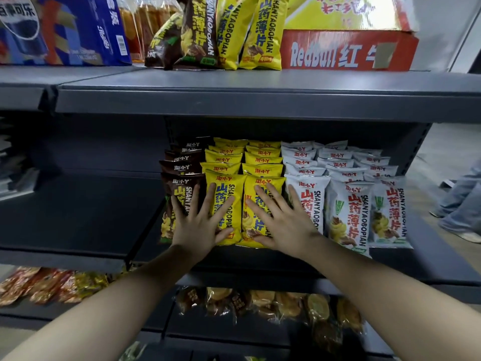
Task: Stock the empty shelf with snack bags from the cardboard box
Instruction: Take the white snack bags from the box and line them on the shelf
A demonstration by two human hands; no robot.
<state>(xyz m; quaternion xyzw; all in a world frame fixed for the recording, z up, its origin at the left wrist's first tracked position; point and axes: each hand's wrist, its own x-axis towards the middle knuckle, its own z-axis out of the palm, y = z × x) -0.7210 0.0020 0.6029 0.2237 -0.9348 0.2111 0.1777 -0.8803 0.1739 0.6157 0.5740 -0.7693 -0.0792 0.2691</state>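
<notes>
Glossy yellow snack bags (223,187), puffy and pillow-shaped, stood upright in rows on the dark metal shelf (429,256), long axis vertical, fronts facing outward. The left hand (197,227) and the right hand (283,225) each had the grip spread flat, fingers straight, pressing the front bags.
</notes>
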